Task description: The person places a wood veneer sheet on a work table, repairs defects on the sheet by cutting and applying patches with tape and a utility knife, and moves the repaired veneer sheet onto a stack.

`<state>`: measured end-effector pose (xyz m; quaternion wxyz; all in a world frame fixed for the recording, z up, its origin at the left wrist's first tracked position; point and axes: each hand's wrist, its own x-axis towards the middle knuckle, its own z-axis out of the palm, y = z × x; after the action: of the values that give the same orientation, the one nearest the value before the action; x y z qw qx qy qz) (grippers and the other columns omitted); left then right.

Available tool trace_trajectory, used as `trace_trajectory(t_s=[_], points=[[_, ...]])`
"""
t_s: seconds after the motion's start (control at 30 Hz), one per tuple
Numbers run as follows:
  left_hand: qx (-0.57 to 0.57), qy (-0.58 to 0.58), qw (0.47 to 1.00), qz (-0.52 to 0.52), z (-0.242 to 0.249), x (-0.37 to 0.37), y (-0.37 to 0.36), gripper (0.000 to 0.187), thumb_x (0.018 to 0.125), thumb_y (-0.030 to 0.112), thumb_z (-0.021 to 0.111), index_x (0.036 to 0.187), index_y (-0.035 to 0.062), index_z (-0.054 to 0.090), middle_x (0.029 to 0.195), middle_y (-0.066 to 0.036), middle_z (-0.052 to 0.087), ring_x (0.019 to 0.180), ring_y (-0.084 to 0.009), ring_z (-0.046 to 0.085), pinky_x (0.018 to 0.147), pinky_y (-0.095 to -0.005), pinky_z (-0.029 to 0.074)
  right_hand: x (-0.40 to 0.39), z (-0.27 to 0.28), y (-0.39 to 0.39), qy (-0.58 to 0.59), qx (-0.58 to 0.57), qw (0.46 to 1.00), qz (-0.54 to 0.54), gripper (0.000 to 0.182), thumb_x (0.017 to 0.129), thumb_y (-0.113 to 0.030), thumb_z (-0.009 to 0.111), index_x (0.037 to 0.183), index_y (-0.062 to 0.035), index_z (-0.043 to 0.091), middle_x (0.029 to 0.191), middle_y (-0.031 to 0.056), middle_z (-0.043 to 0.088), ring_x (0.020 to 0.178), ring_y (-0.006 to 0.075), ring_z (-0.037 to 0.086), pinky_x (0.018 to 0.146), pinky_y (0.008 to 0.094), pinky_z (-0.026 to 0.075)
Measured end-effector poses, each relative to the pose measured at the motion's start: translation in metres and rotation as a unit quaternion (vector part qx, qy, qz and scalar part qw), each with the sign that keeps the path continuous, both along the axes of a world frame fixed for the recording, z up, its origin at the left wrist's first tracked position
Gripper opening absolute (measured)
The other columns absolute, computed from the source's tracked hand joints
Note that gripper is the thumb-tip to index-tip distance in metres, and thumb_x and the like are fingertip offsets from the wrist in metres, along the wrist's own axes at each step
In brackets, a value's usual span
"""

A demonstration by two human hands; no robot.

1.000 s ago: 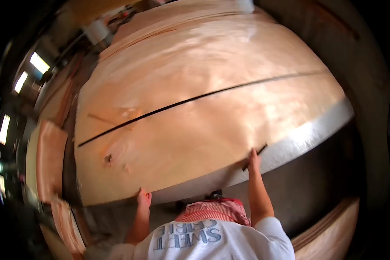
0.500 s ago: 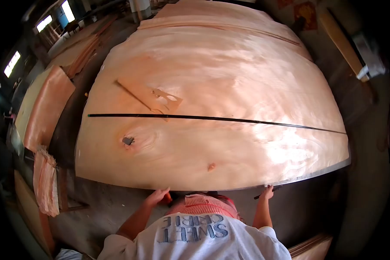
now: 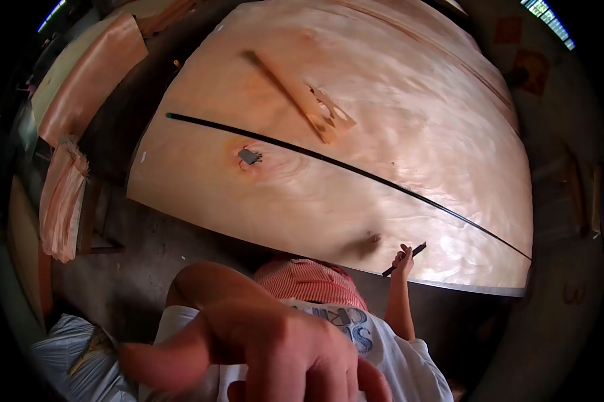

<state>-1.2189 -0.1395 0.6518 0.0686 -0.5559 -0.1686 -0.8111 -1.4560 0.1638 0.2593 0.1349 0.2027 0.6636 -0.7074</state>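
Observation:
Close to the camera, my left hand [image 3: 282,342] is raised in front of my shirt. Its thumb sticks out to the side and the fingers point down, partly apart; no object shows in it, though the fingertips run out of view. My right hand [image 3: 402,260] grips a slim dark knife-like tool [image 3: 418,250] over the near edge of a large wood veneer sheet [image 3: 302,221]. Across the sheet lies a long black strip [image 3: 355,169] with a green end. A knot hole [image 3: 250,156] shows dark grey left of centre, and a small brownish spot [image 3: 374,238] lies near my right hand.
A loose veneer scrap [image 3: 302,100] with torn holes lies beyond the strip. On the left are a curved veneer sheet [image 3: 91,84] and a bundle of veneer offcuts [image 3: 64,201]. A pale plastic sack [image 3: 81,362] sits at the lower left.
My left hand has left the sheet's near edge and come up close to the camera. My right hand has moved onto the sheet with the dark tool. The view has turned and tilted down.

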Motion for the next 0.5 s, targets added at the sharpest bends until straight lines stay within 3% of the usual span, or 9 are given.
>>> trace_trajectory(t_s=[0.27,0.33,0.4,0.43,0.47,0.5], points=[[0.086,0.037,0.995,-0.019,-0.011,0.024,-0.032,0.064,0.077,0.068,0.031,0.049,0.0112,0.039,0.057,-0.003,0.048,0.042,-0.0162,0.042,0.083,-0.0456,0.035,0.032,-0.013,-0.058,-0.023,0.074,0.993,0.089,0.023,0.084,-0.026,0.049,0.089,-0.0062,0.06,0.051,-0.0025,0.041,0.036,0.0046,0.029,0.032,0.0193,0.02],[0.088,-0.026,0.996,-0.016,-0.012,0.038,-0.043,0.064,0.076,0.068,0.032,0.049,0.011,0.04,0.058,-0.003,0.048,0.043,-0.0165,0.043,0.082,-0.0461,0.036,0.033,-0.014,-0.083,-0.011,0.095,0.984,0.148,0.022,0.085,-0.025,0.048,0.095,-0.0084,0.059,0.052,-0.0026,0.041,0.035,0.0041,0.03,0.032,0.019,0.022],[0.124,-0.083,0.989,0.01,-0.016,0.046,-0.043,0.064,0.076,0.068,0.032,0.049,0.0109,0.04,0.058,-0.003,0.049,0.044,-0.0167,0.044,0.082,-0.0465,0.036,0.028,-0.034,-0.1,0.025,0.08,0.977,0.196,0.026,0.088,-0.021,0.043,0.112,-0.0142,0.052,0.067,0.0009,0.052,0.038,0.003,0.03,0.032,0.0165,0.021],[0.126,-0.108,0.986,0.007,-0.016,0.047,-0.046,0.064,0.076,0.068,0.032,0.049,0.0109,0.041,0.058,-0.003,0.049,0.045,-0.0167,0.045,0.082,-0.0466,0.037,0.028,-0.027,-0.115,0.025,0.042,0.973,0.227,0.032,0.09,-0.021,0.041,0.121,-0.0216,0.045,0.074,0.0003,0.053,0.042,0.0031,0.035,0.034,0.0167,0.025],[0.128,-0.132,0.983,0.004,-0.017,0.047,-0.048,0.064,0.076,0.068,0.033,0.049,0.0109,0.041,0.058,-0.003,0.049,0.045,-0.0167,0.045,0.082,-0.0467,0.037,0.028,-0.02,-0.131,0.009,0.099,0.967,0.233,0.033,0.089,-0.023,0.043,0.123,-0.0235,0.043,0.074,-0.0011,0.052,0.048,0.0035,0.039,0.037,0.017,0.029],[0.108,-0.154,0.982,-0.021,-0.014,0.045,-0.059,0.064,0.076,0.068,0.033,0.049,0.011,0.041,0.059,-0.003,0.05,0.045,-0.0166,0.045,0.081,-0.0468,0.037,0.028,-0.019,-0.142,0.011,0.065,0.971,0.23,0.034,0.089,-0.025,0.044,0.123,-0.024,0.042,0.074,-0.0019,0.052,0.05,0.0038,0.04,0.038,0.0173,0.03]])
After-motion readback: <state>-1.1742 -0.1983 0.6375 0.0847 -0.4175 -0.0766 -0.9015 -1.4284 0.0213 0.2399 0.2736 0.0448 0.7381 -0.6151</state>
